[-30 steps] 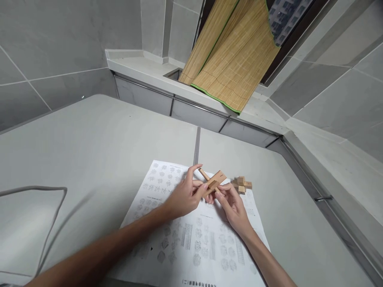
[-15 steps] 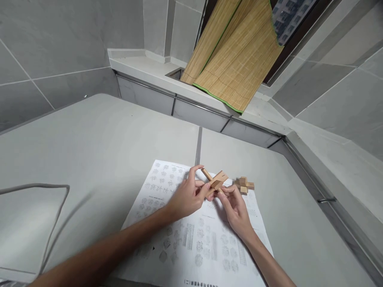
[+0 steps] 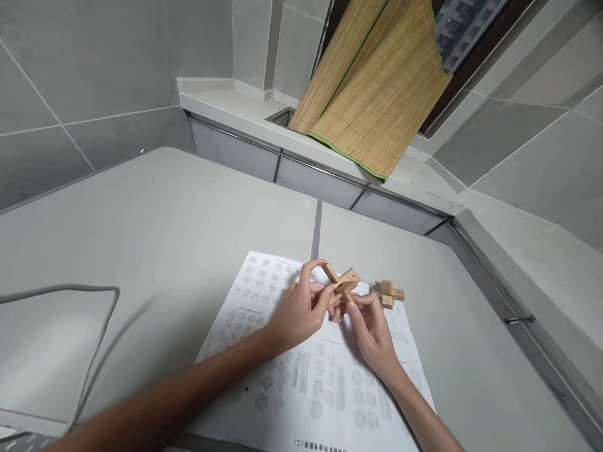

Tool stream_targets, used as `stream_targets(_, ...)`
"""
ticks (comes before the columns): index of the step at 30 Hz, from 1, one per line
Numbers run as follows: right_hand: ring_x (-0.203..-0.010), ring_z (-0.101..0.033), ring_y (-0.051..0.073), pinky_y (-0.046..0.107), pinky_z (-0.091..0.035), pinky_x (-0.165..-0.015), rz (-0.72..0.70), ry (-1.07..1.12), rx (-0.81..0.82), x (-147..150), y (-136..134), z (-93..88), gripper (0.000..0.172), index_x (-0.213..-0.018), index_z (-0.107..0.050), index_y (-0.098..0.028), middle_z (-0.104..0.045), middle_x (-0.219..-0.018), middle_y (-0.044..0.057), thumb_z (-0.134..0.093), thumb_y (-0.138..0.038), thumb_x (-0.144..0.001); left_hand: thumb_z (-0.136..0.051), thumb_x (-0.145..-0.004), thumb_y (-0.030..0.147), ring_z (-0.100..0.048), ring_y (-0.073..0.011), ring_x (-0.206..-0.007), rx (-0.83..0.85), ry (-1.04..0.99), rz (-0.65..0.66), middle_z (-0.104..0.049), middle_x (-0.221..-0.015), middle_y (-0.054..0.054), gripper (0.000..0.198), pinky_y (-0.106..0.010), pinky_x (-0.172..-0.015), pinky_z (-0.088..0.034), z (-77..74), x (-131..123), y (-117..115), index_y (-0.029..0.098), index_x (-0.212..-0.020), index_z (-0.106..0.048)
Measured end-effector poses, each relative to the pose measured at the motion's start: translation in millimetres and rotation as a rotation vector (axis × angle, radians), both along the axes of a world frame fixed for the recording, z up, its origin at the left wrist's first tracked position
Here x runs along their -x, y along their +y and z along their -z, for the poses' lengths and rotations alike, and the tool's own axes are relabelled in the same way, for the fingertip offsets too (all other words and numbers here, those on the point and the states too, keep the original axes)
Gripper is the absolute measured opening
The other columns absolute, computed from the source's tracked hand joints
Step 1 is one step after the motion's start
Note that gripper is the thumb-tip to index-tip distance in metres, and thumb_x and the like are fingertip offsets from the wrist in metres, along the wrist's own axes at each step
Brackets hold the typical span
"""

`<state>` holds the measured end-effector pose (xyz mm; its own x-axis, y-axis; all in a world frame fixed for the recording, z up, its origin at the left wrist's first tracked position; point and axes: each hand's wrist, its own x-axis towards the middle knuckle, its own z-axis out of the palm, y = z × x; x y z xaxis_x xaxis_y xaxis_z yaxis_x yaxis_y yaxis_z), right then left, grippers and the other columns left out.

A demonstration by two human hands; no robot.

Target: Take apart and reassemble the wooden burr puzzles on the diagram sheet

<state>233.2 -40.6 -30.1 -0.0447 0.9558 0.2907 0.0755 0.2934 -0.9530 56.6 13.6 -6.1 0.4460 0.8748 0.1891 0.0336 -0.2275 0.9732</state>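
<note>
Between my two hands is a partly joined wooden burr puzzle (image 3: 347, 282), its notched sticks crossing one another, held up above a printed sheet. My left hand (image 3: 301, 307) pinches it from the left, with the index finger on the end of an upright stick and the thumb low on the front. From the right, my right hand (image 3: 370, 323) grips the lower part between thumb and fingers. Some fingertips behind the pieces are hidden. Just right of my hands, a second cross-shaped wooden puzzle (image 3: 387, 292) rests at the sheet's upper right edge.
The white instruction sheet (image 3: 311, 376), covered in small puzzle drawings, lies under my hands on the pale table (image 3: 198, 220). A seam (image 3: 317, 229) runs across the table. At left stands a grey-rimmed chair or panel (image 3: 51, 351). A bamboo mat (image 3: 372, 94) hangs over the window ledge.
The view has shifted slightly, moving everything a little to the right. The front piece of the held puzzle has turned a little in my fingers; both hands keep their grip.
</note>
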Motion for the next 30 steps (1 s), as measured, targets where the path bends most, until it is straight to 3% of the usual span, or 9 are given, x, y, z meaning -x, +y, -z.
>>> stream_targets(10, -0.075, -0.058, 0.02, 0.038, -0.046, -0.075, 0.027, -0.162, 0.031, -6.2, -1.7, 8.0, 0.018, -0.099, -0.046, -0.029, -0.065, -0.089, 0.001, -0.047, -0.041, -0.112, -0.043, -0.107, 0.03, -0.063, -0.0151, -0.061, -0.149, 0.141, -0.05, -0.07, -0.075, 0.002, 0.041, -0.024, -0.058, -0.042, 5.4, 1.8, 0.2, 0.023, -0.147, -0.038)
stream_targets(17, -0.075, -0.056, 0.019, 0.034, -0.042, -0.069, 0.092, -0.247, 0.029, -3.7, -4.3, 6.9, 0.018, -0.097, -0.047, -0.027, -0.062, -0.086, 0.001, -0.051, -0.038, -0.111, -0.039, -0.107, 0.029, -0.049, -0.013, -0.054, -0.217, 0.246, -0.13, -0.052, -0.064, 0.008, 0.037, -0.024, -0.055, -0.034, 3.0, 0.9, -0.1, 0.021, -0.144, -0.041)
stream_targets(22, -0.068, -0.054, 0.017, 0.033, -0.042, -0.065, 0.113, -0.168, 0.041, -0.7, -4.8, 5.2, 0.022, -0.094, -0.043, -0.027, -0.066, -0.088, 0.001, -0.049, -0.04, -0.111, -0.042, -0.107, 0.031, -0.049, -0.0132, -0.057, -0.166, 0.201, -0.114, -0.05, -0.068, 0.008, 0.037, -0.026, -0.059, -0.038, 1.5, 3.2, 2.1, 0.021, -0.143, -0.039)
stream_targets(24, -0.062, -0.052, 0.015, 0.032, -0.042, -0.063, 0.124, -0.091, 0.06, -0.1, -3.7, 1.2, 0.024, -0.093, -0.042, -0.028, -0.067, -0.086, 0.0, -0.049, -0.042, -0.111, -0.05, -0.105, 0.034, -0.057, -0.0148, -0.069, -0.138, 0.132, -0.157, -0.059, -0.082, 0.003, 0.04, -0.029, -0.07, -0.047, 2.7, 4.1, 4.4, 0.022, -0.142, -0.04)
stream_targets(26, -0.06, -0.052, 0.015, 0.033, -0.044, -0.065, 0.12, -0.027, 0.086, -0.6, -2.1, -3.5, 0.027, -0.091, -0.043, -0.028, -0.067, -0.082, -0.002, -0.05, -0.044, -0.111, -0.064, -0.099, 0.037, -0.064, -0.0199, -0.094, -0.113, 0.029, -0.178, -0.065, -0.107, -0.006, 0.054, -0.036, -0.09, -0.051, 5.1, 4.5, 6.8, 0.021, -0.143, -0.039)
stream_targets(28, -0.06, -0.054, 0.015, 0.033, -0.045, -0.068, 0.103, 0.022, 0.124, -2.7, -0.7, -6.6, 0.028, -0.09, -0.045, -0.027, -0.065, -0.075, -0.003, -0.051, -0.046, -0.11, -0.077, -0.09, 0.04, -0.06, -0.0273, -0.122, -0.034, -0.067, -0.115, -0.059, -0.134, -0.016, 0.076, -0.044, -0.107, -0.048, 7.4, 4.6, 8.6, 0.02, -0.15, -0.034)
stream_targets(30, -0.059, -0.053, 0.016, 0.033, -0.044, -0.066, 0.081, 0.063, 0.169, -6.1, 0.2, -6.8, 0.029, -0.09, -0.047, -0.028, -0.062, -0.067, -0.005, -0.052, -0.049, -0.109, -0.085, -0.084, 0.04, -0.053, -0.0328, -0.138, 0.11, -0.133, 0.024, -0.052, -0.15, -0.021, 0.094, -0.051, -0.115, -0.044, 7.6, 5.0, 9.7, 0.021, -0.157, -0.029)
